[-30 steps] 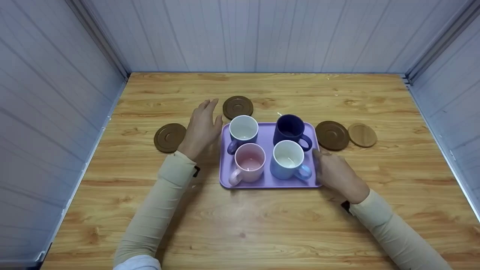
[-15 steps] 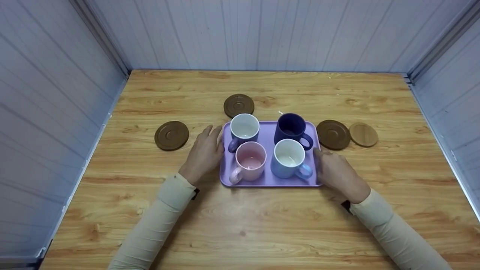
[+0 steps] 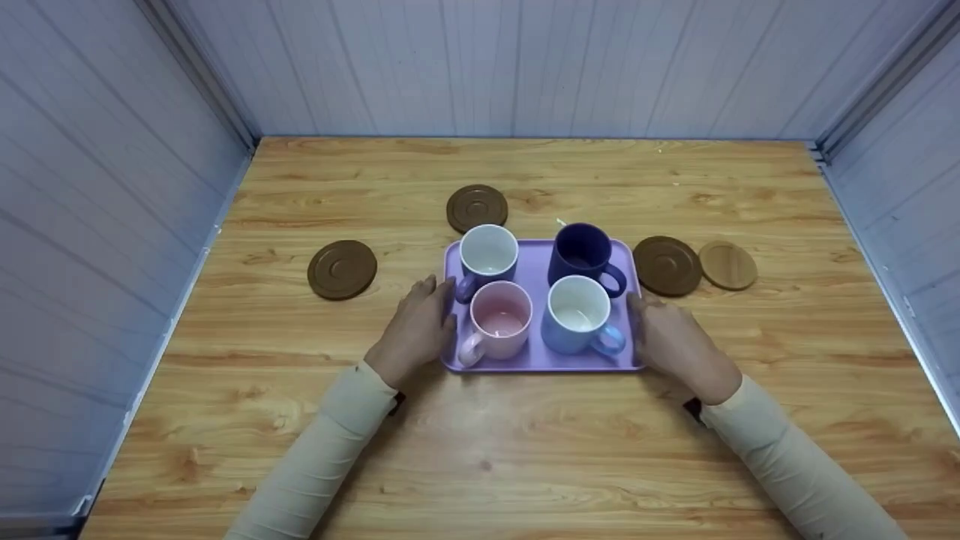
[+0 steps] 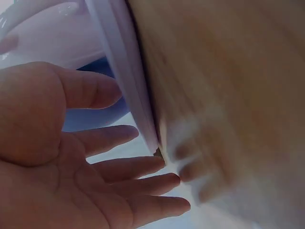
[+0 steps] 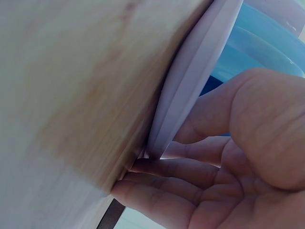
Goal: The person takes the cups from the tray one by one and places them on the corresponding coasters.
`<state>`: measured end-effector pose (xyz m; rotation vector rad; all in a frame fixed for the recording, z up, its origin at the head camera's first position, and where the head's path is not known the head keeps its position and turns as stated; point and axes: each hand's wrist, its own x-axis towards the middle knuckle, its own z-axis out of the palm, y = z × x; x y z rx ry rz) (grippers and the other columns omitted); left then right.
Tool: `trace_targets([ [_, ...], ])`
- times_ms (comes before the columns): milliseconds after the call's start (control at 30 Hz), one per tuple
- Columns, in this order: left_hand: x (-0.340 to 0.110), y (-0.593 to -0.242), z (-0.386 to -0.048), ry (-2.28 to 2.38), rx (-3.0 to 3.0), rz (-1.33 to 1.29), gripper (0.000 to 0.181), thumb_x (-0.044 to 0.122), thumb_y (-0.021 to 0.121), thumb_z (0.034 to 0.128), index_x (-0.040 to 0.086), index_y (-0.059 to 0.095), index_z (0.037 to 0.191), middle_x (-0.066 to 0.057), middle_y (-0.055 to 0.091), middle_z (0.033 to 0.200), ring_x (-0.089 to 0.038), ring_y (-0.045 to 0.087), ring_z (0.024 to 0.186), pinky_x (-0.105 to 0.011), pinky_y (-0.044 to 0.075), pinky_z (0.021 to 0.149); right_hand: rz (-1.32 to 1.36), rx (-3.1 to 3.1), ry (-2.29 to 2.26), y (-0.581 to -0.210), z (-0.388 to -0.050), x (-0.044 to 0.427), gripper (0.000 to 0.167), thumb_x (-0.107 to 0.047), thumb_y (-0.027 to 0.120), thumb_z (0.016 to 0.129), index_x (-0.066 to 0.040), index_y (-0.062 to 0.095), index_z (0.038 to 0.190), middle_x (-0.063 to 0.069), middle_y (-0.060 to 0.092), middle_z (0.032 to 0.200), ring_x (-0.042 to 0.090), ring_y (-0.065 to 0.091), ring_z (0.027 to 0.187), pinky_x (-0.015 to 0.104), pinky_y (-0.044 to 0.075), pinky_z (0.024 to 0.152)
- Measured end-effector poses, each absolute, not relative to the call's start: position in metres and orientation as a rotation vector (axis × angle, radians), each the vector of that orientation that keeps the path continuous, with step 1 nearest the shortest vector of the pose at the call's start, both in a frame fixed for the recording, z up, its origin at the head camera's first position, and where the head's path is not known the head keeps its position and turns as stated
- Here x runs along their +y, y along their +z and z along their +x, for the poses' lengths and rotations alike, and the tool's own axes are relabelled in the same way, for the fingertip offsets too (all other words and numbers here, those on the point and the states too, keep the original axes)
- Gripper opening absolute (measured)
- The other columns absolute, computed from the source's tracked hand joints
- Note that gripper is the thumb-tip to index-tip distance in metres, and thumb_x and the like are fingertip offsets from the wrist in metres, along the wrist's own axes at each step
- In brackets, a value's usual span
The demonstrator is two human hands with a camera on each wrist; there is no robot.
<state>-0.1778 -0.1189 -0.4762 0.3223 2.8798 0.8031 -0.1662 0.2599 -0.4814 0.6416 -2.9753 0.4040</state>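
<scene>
A purple tray lies on the table and carries several mugs. On its left half are a dark mug with a pale inside and a pink mug. A navy mug and a light blue mug stand on the right half. My left hand is at the tray's left edge; the left wrist view shows its thumb by the rim and straight, spread fingers. With the right hand I hold the right edge, thumb over the rim and fingers low beneath it.
Brown round coasters lie around the tray: one at left, one behind, one at right. A lighter wooden disc touches or nearly touches the right one. Pale panel walls enclose the wooden table.
My left hand has come down from beside the tray's back left corner, toward me, to the middle of its left edge. The right hand stays at the right edge; tray and mugs keep their places.
</scene>
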Motion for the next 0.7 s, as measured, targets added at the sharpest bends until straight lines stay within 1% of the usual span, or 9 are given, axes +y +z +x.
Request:
trace_targets([
  [100, -0.1197, -0.4778, -0.1773, 0.804, 2.873, 0.337, 0.058, 0.013, 0.059, 0.1001, -0.002, 0.045, 0.154, -0.033, 0.038, 0.158, -0.05, 0.034, 0.149, -0.061, 0.028, 0.121, 0.645, -2.956, 0.4, -0.482, -0.1662, 0.2592, 0.02, 0.004, 0.055, 0.088, 0.006, 0.061, 0.107, 0.022, 0.063, 0.088, 0.047, 0.068, 0.071, 0.062, 0.053, 0.058],
  [233, -0.1198, -0.4781, -0.1764, 0.785, 2.856, 0.364, 0.057, 0.011, 0.058, 0.1008, -0.003, 0.044, 0.154, -0.031, 0.038, 0.159, -0.049, 0.033, 0.149, -0.06, 0.028, 0.121, 0.646, -2.952, 0.403, -0.4825, -0.1661, 0.2587, 0.019, 0.004, 0.055, 0.09, 0.006, 0.061, 0.108, 0.021, 0.062, 0.086, 0.044, 0.067, 0.07, 0.061, 0.054, 0.058],
  [367, -0.1184, -0.4792, -0.1757, 0.721, 2.847, 0.404, 0.054, 0.013, 0.054, 0.1034, -0.004, 0.045, 0.153, -0.03, 0.038, 0.159, -0.051, 0.032, 0.149, -0.067, 0.031, 0.117, 0.645, -2.956, 0.406, -0.4828, -0.1657, 0.2593, 0.02, 0.004, 0.054, 0.091, 0.007, 0.062, 0.109, 0.02, 0.062, 0.086, 0.042, 0.067, 0.069, 0.06, 0.055, 0.058],
  [467, -0.117, -0.4801, -0.1757, 0.685, 2.834, 0.424, 0.054, 0.017, 0.051, 0.1057, -0.005, 0.042, 0.154, -0.029, 0.034, 0.162, -0.052, 0.028, 0.15, -0.074, 0.029, 0.113, 0.639, -2.963, 0.411, -0.4819, -0.1659, 0.2601, 0.022, 0.004, 0.054, 0.09, 0.007, 0.062, 0.11, 0.02, 0.062, 0.085, 0.041, 0.067, 0.068, 0.06, 0.054, 0.058],
  [567, -0.1163, -0.4807, -0.1754, 0.662, 2.826, 0.425, 0.056, 0.017, 0.051, 0.1059, -0.006, 0.039, 0.156, -0.029, 0.03, 0.164, -0.052, 0.025, 0.151, -0.075, 0.026, 0.113, 0.637, -2.973, 0.416, -0.4807, -0.1663, 0.26, 0.022, 0.003, 0.054, 0.09, 0.007, 0.062, 0.11, 0.02, 0.062, 0.086, 0.04, 0.066, 0.068, 0.06, 0.054, 0.058],
  [700, -0.1162, -0.481, -0.1748, 0.662, 2.835, 0.429, 0.055, 0.012, 0.051, 0.1047, -0.006, 0.039, 0.155, -0.028, 0.032, 0.163, -0.051, 0.027, 0.151, -0.075, 0.027, 0.113, 0.638, -2.985, 0.418, -0.4797, -0.1662, 0.26, 0.024, 0.003, 0.056, 0.089, 0.007, 0.062, 0.112, 0.02, 0.062, 0.088, 0.039, 0.066, 0.069, 0.059, 0.055, 0.058],
])
